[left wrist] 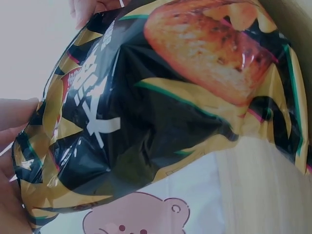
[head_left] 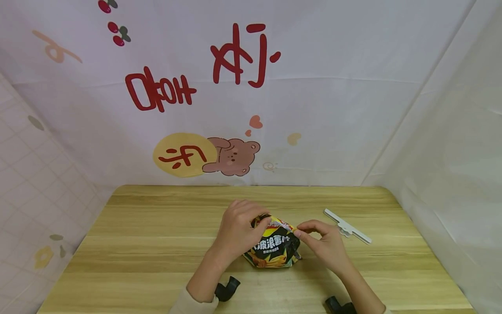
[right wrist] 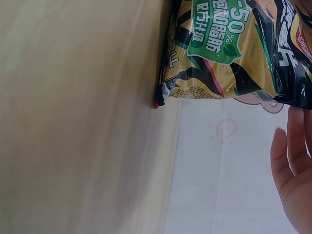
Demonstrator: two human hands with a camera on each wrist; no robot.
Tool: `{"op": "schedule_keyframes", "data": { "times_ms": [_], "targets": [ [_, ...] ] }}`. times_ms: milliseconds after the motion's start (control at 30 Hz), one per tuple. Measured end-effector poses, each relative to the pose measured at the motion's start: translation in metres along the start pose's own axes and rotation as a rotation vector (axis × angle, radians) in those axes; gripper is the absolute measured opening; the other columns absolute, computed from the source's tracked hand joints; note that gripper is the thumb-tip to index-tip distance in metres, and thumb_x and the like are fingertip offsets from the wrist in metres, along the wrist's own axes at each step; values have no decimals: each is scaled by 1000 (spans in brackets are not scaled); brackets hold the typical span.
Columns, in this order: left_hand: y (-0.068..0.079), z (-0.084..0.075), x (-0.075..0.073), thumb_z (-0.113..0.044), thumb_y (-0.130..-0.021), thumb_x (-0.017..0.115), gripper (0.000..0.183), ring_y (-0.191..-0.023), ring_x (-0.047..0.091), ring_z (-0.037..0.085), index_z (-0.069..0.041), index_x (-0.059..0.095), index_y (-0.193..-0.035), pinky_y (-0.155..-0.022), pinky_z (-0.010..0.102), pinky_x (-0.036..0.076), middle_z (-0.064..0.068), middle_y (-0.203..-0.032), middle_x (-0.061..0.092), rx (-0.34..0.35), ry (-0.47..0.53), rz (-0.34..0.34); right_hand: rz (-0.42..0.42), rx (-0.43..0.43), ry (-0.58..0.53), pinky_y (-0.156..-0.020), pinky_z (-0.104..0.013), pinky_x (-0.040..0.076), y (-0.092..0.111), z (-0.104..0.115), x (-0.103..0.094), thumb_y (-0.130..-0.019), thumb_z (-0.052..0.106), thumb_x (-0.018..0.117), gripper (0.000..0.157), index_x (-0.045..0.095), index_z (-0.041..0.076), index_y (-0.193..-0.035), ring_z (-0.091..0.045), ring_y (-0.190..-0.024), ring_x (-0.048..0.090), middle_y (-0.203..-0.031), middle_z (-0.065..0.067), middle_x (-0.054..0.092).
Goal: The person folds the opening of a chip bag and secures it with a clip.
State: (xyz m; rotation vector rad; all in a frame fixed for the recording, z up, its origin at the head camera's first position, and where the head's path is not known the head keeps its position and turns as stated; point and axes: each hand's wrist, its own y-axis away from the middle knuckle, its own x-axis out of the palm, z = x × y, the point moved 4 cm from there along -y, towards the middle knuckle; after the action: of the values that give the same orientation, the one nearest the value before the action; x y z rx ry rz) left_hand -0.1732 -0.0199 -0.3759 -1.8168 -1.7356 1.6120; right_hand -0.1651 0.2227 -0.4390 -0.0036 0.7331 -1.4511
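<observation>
One snack bag [head_left: 274,249] | between left hand [head_left: 240,224] and right hand [head_left: 326,245] | gripped

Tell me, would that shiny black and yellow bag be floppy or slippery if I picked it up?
The bag would probably bend and crumple, since its thin film already shows creases. It may slip a little, because its surface is glossy. And it might be light and crunchy inside, going by the printed potato chips label, so a hard squeeze could break things.
</observation>
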Motion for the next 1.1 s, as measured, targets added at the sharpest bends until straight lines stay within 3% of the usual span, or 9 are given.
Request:
{"op": "schedule_keyframes", "data": {
  "times_ms": [200,433,833,1100],
  "targets": [
    [1,3,-3,-22,-89,86,26,-104,72,22,-10,80,-111,-98,44,54,2,-107,79,-58,-89,81,36,-38,13,-67,-28,53,-1,0,3,-91,1,80,18,81,17,-100,-10,-84,68,-94,2,77],
    [0,10,-7,-24,-88,88,23,-101,71,20,-13,81,-108,-95,43,54,0,-102,79,-153,-55,118,51,-60,22,-67,-29,53,-1,0,4,-92,1,78,17,81,17,-98,-10,-86,67,-95,-3,76],
    [3,18,-6,-21,-84,90,17,-94,69,15,-11,83,-96,-82,38,57,-2,-94,77,-320,54,91,14,-118,54,-65,-25,49,0,0,6,-90,-2,79,23,78,20,-89,-9,-80,63,-89,9,73],
    [2,19,-7,-20,-85,89,17,-91,69,15,-9,83,-96,-78,36,58,-2,-93,77,-338,73,93,5,-114,55,-63,-24,49,-3,2,6,-89,-3,80,24,77,21,-88,-8,-77,62,-87,9,73]
  ]
}}
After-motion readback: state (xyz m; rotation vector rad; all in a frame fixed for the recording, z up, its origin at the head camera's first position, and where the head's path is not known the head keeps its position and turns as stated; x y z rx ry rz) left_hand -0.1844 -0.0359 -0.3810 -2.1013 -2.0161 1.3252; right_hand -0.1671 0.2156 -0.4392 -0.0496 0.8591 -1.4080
